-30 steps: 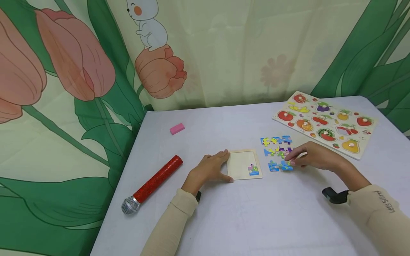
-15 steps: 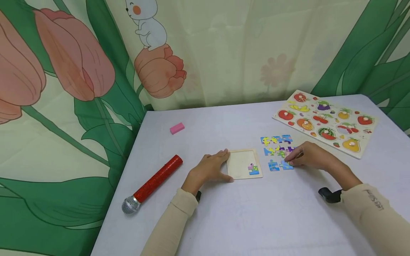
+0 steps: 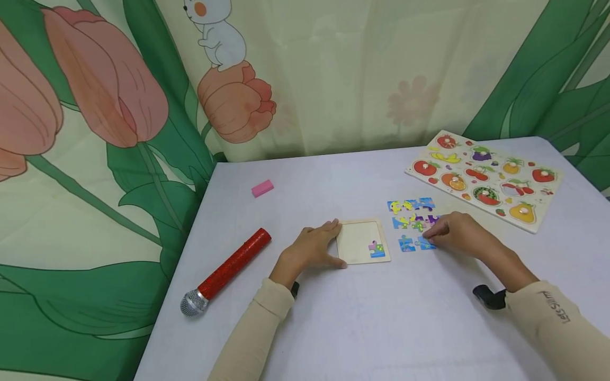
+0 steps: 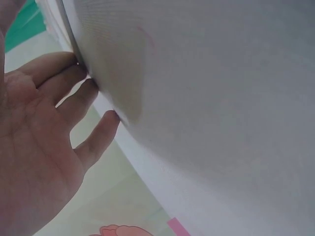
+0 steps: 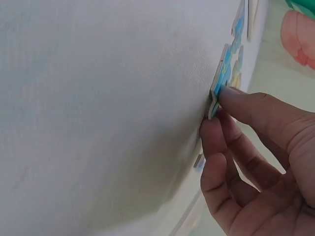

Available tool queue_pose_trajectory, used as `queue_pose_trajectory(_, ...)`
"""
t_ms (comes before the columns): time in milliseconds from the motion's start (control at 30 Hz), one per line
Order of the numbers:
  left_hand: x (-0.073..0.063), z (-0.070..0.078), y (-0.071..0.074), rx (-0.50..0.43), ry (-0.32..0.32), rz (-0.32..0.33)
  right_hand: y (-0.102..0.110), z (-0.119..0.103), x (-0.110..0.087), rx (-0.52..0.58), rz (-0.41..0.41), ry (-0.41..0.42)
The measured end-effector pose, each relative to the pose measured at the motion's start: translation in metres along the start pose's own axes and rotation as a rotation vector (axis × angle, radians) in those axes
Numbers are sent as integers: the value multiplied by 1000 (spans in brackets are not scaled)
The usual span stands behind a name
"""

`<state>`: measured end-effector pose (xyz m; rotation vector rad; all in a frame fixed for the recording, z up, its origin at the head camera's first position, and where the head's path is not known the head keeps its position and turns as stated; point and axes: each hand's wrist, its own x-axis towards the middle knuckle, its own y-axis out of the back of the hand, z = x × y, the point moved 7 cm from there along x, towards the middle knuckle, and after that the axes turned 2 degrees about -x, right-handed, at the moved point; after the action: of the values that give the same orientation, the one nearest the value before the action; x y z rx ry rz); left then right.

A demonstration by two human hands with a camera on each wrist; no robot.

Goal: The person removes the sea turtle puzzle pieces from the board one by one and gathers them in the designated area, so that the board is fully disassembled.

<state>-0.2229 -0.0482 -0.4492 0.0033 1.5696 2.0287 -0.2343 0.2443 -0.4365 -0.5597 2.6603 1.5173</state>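
A small square wooden puzzle tray (image 3: 355,235) lies mid-table, with one jigsaw piece (image 3: 377,250) in its lower right corner. My left hand (image 3: 312,247) rests along the tray's left side, thumb at the near corner and extended fingers at the far one. In the left wrist view, that hand's fingers (image 4: 81,93) are spread and touch the surface. To the right of the tray lie several loose jigsaw pieces in rows. My right hand (image 3: 462,233) pinches a blue jigsaw piece (image 5: 222,73) at the near right of these rows, thumb on its face; the piece looks slightly tilted.
A fruit knob puzzle board (image 3: 486,182) lies at the back right. On the left are a red toy microphone (image 3: 233,264) and a pink block (image 3: 262,188). A flower-printed curtain (image 3: 333,79) hangs behind the table.
My right forearm has shifted slightly to the left, and the thumb and fingers have closed together at the blue piece. My left hand and the tray stay in place.
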Motion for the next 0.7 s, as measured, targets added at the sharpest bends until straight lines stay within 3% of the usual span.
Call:
queue_pose_trajectory(267,0,-1,1,-6,-3,-3,-2,-16,5,-31,-19,34)
queue_pose_trajectory(500,0,0,0,-13,-3,-13,-25,-56,14,15,-71,121)
queue_pose_trajectory(700,0,1,0,-13,9,-14,-48,-90,17,23,-63,215)
